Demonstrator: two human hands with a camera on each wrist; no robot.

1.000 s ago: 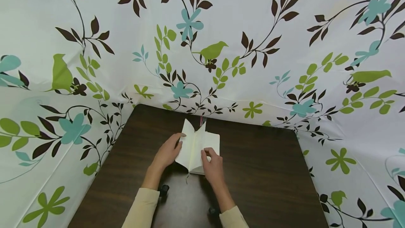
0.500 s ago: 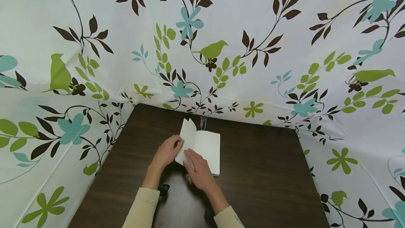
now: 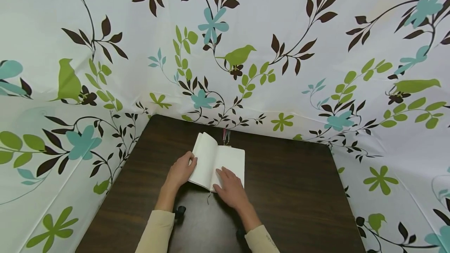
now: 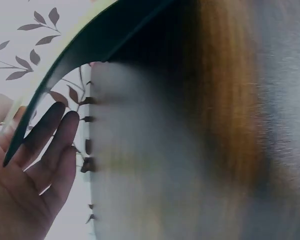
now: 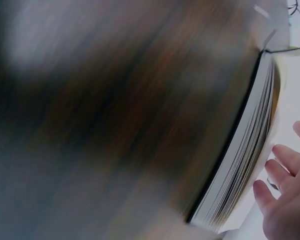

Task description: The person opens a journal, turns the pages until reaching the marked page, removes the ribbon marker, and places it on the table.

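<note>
An open notebook [image 3: 232, 160] with blank white pages lies on the dark wooden table. Its left half is tilted up off the table, and my left hand [image 3: 180, 170] grips that outer edge. Seen from the left wrist, the dark cover [image 4: 97, 40] passes between the thumb and the fingers of this hand [image 4: 27, 195]. My right hand [image 3: 232, 188] rests on the lower right page with its fingers extended. The right wrist view has the thick page block [image 5: 245, 150] beside the right hand [image 5: 290, 200]. A thin ribbon marker [image 3: 208, 198] hangs from the bottom of the spine.
Behind the notebook, a small pink and grey item [image 3: 225, 136] lies near the back edge of the dark table [image 3: 288, 190]. A white curtain [image 3: 281, 89] printed with leaves, flowers and birds surrounds the table at the back and sides.
My right hand first pinched at the right pages, crossed left to the raised pages, then came back onto the right page. My left hand has moved slightly left, and the left half leans wider.
</note>
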